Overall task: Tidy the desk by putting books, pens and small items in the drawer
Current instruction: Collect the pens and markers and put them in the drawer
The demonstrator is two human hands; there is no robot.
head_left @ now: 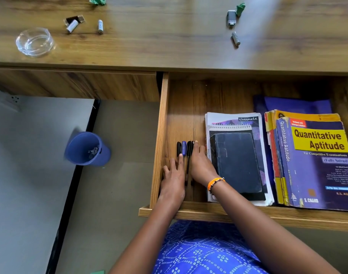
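Note:
The wooden drawer [159,135] stands pulled out under the desk. On its floor at the left lie several pens [184,148], side by side. My left hand [173,175] rests flat on the pens' left side, fingers apart. My right hand [200,165] presses against their right side, an orange band on its wrist. Right of the hands lies a black diary [236,161] on a stack of notebooks. A Quantitative Aptitude book [315,163] tops a second pile at the drawer's right.
On the desk top [169,40] lie a glass ashtray [34,42], several batteries [100,26], a small grey device [231,17] and crumpled green paper [98,0]. A blue waste bin [87,149] stands on the floor to the left.

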